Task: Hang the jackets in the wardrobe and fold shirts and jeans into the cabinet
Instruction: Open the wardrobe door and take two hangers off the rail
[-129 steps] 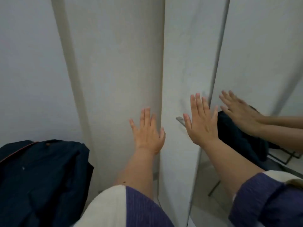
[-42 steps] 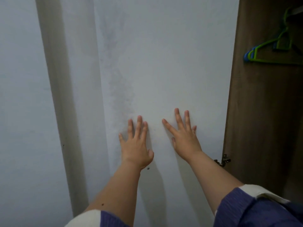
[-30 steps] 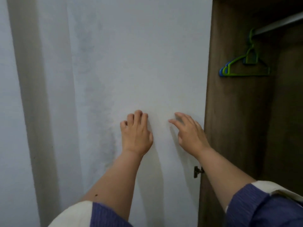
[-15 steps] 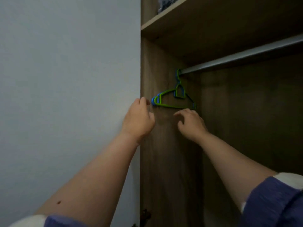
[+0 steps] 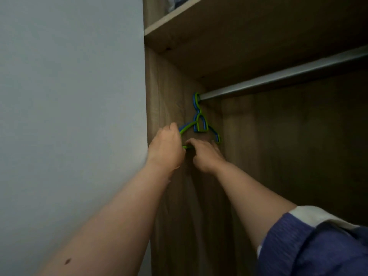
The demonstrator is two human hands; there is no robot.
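No brand, label or writing can be read on anything here.

My left hand (image 5: 166,149) is curled around the near end of the hangers (image 5: 201,126), right where the shoulder arm bends into the bottom bar. My right hand (image 5: 205,154) is just beside it, fingers curled up to the bottom bar; its fingertips are hidden behind the hand, so I cannot tell whether it really grips the bar or only touches it. The two hands nearly touch each other.

The hangers are green and blue plastic ones, nested so closely that I cannot count them. Their hooks sit over the very left end of the metal rail (image 5: 278,77), hard against the wooden side wall (image 5: 169,92) of the wardrobe (image 5: 298,146). That leaves almost no room on the left: the hangers lie close along the side wall, and my left knuckles are near its front edge.

To the right the rail runs bare as far as the edge of view, and the dark space under it is open. Above the rail is a shelf (image 5: 249,30), its front edge pale; something dark and bluish (image 5: 177,3) lies on top at the upper edge of view, too cut off to identify. Left of the side wall stands a plain pale door panel (image 5: 69,116). My right sleeve (image 5: 310,242) is purple with a white cuff.
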